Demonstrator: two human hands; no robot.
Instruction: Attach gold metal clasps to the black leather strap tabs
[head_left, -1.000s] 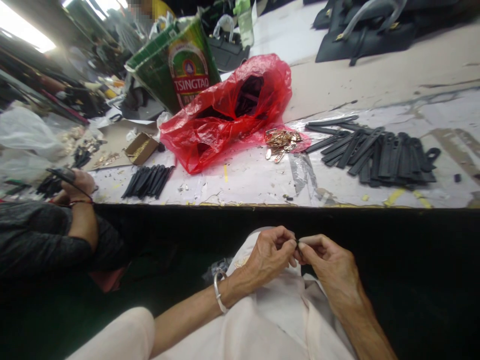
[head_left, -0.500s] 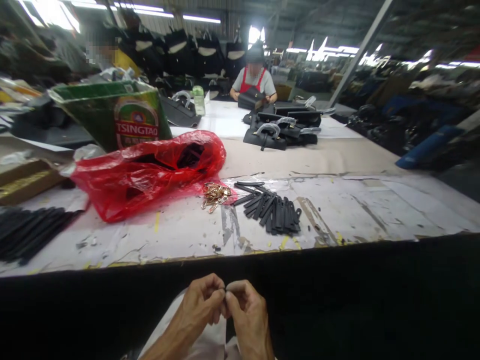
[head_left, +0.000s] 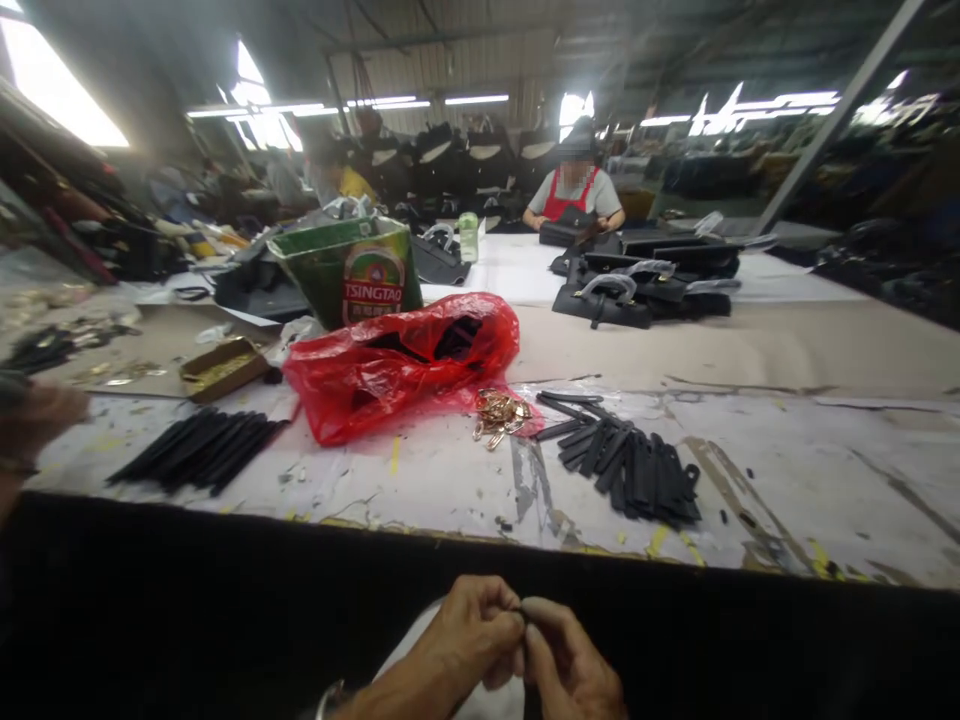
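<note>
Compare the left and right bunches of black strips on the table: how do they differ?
The left bunch lies nearly parallel, while the right bunch fans out at mixed angles. The left bunch looks deeper black; the right bunch looks greyer. The left bunch sits in front of the small open box, the right bunch beside the gold-coloured pieces. Both are overlapping dark strips.

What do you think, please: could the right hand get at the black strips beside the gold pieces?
Probably yes: nothing visible blocks the way over the table edge to the strips, though the right hand, like the left hand, seems to pinch a dark piece.
</note>
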